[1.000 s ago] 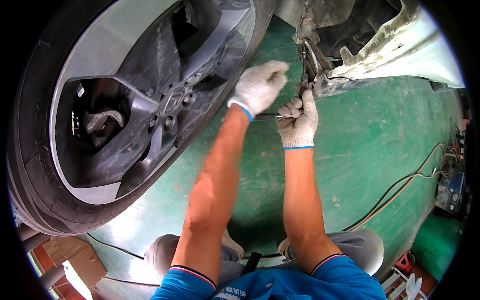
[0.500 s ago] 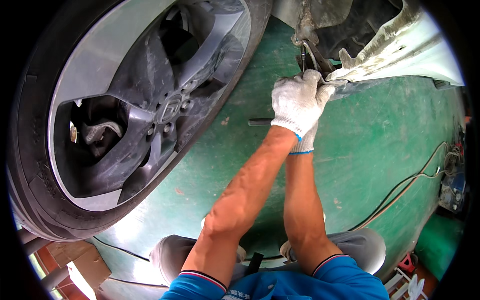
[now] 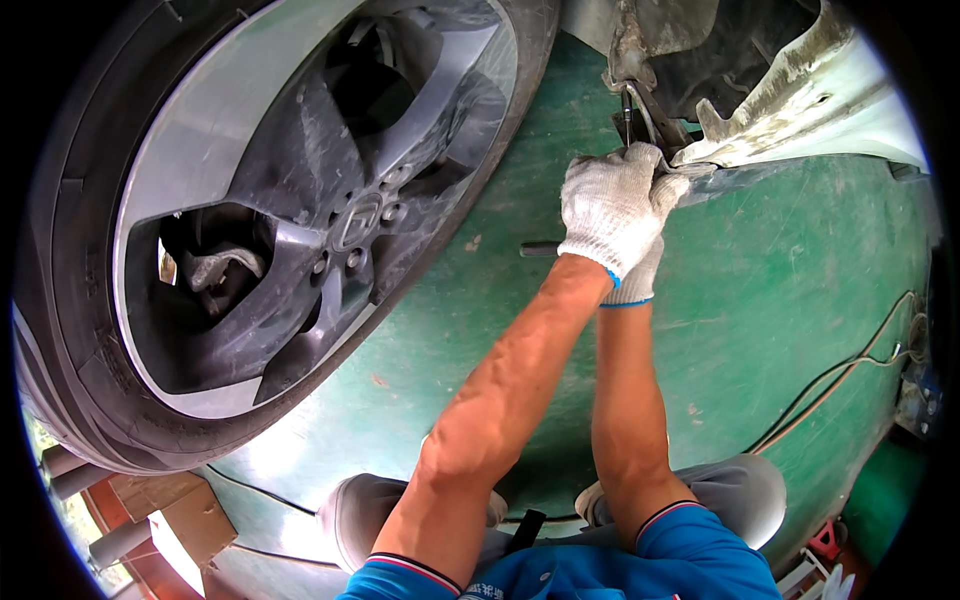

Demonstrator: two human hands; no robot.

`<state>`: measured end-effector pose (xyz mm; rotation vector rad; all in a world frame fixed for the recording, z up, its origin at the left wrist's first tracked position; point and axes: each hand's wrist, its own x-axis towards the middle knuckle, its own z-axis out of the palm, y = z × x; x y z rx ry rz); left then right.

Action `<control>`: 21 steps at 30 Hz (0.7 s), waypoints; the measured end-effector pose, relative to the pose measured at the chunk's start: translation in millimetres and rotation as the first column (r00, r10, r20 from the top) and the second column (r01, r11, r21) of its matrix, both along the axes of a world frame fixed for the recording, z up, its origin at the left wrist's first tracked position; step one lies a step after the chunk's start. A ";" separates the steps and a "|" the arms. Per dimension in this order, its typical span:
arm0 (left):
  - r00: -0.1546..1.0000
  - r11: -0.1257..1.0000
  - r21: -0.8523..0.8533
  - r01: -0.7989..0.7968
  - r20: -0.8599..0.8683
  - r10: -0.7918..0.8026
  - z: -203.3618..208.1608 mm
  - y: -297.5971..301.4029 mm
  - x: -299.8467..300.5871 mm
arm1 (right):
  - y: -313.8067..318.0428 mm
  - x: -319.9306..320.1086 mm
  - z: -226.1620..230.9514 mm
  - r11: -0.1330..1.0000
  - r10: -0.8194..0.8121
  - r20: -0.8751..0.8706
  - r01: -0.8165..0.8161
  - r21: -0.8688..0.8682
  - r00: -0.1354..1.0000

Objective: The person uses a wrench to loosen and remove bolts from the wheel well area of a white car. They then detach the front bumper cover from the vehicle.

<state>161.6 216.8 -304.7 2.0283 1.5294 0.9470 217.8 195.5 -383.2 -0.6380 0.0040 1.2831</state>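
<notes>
My left hand [image 3: 606, 205], in a white knitted glove, is closed around the lower end of a thin dark metal tool shaft [image 3: 628, 108]. The shaft points up to a rusty bracket [image 3: 632, 62] under the car body. Mostly hidden behind the left one, my right hand [image 3: 643, 275] wears the same kind of glove; its fingers seem curled, and what they hold is out of sight. A dark bar end, like a tool handle [image 3: 538, 248], sticks out left of the gloves; whether it joins the shaft cannot be seen.
A large tyre with a grey alloy wheel [image 3: 290, 240] fills the left. At upper right hangs a dirty white body panel [image 3: 790, 110] with a jagged edge. Hoses [image 3: 820, 385] lie on the green floor [image 3: 700, 380] at right; cardboard boxes [image 3: 190, 520] stand at lower left.
The whole view has shifted slightly, so wheel, bracket and hands all appear a little further right. Both hands keep their hold at the same place below the bracket.
</notes>
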 end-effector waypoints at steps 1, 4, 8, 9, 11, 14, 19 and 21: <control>1.000 1.000 0.014 0.002 -0.002 -0.002 -1.3 -0.1 -0.7 | 0.2 1.4 -1.8 1.000 -0.001 0.014 0.000 0.003 1.000; 1.000 1.000 0.003 -0.002 -0.011 0.002 -1.8 -3.1 0.5 | 0.0 3.6 -9.9 1.000 0.013 0.061 -0.013 0.006 0.998; 1.000 1.000 -0.003 0.017 0.006 -0.017 -0.4 -4.2 1.3 | -1.4 7.6 -24.1 0.999 0.027 0.165 -0.031 0.023 0.986; 1.000 1.000 -0.014 0.020 -0.002 -0.020 1.3 -4.5 1.1 | -1.8 7.6 -30.5 0.999 0.028 0.208 -0.036 0.031 0.978; 1.000 0.999 -0.010 0.030 -0.002 -0.030 4.3 -5.3 4.6 | -4.1 16.3 -41.3 0.998 0.019 0.336 -0.036 0.044 0.942; 0.999 0.999 0.011 0.037 0.006 -0.038 7.9 -4.0 4.7 | -3.5 25.1 -59.7 0.998 0.039 0.695 -0.065 0.011 0.718; 1.000 0.999 0.032 -0.006 0.016 0.006 5.2 0.1 -1.4 | -2.3 13.3 -45.4 0.995 0.045 0.774 -0.095 0.020 0.631; 0.993 1.000 -0.005 0.001 0.120 0.000 4.3 -2.7 -0.5 | -1.9 3.7 -44.0 0.976 0.024 0.274 -0.081 0.201 0.962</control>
